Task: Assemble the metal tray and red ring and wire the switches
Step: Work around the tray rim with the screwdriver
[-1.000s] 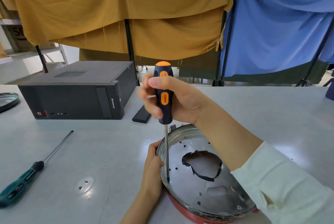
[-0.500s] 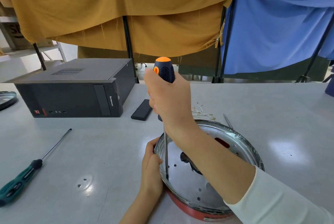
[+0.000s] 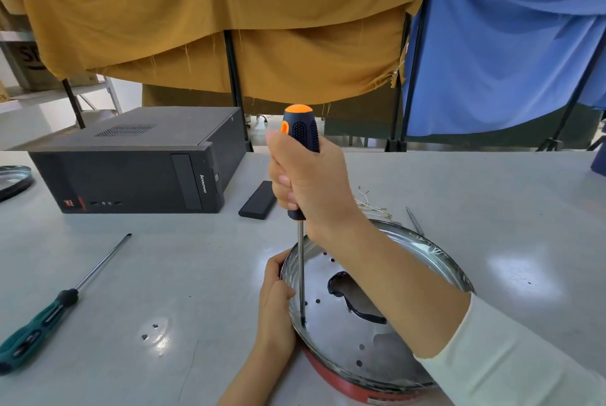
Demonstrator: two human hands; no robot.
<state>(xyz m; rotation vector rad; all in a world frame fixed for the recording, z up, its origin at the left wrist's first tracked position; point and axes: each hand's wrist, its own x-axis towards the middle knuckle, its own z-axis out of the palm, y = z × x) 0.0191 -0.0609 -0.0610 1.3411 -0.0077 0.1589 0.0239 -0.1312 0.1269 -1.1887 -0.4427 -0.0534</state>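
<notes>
Two bare hands, right forearm uncovered, cream long sleeve pushed up the right arm, left wrist unclothed

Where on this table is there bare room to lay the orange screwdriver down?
Bare tabletop lies between the green screwdriver and the left hand, and right of the metal tray toward the table edge. It is crowded behind the tray: thin wires, a metal rod and a black slab.
</notes>
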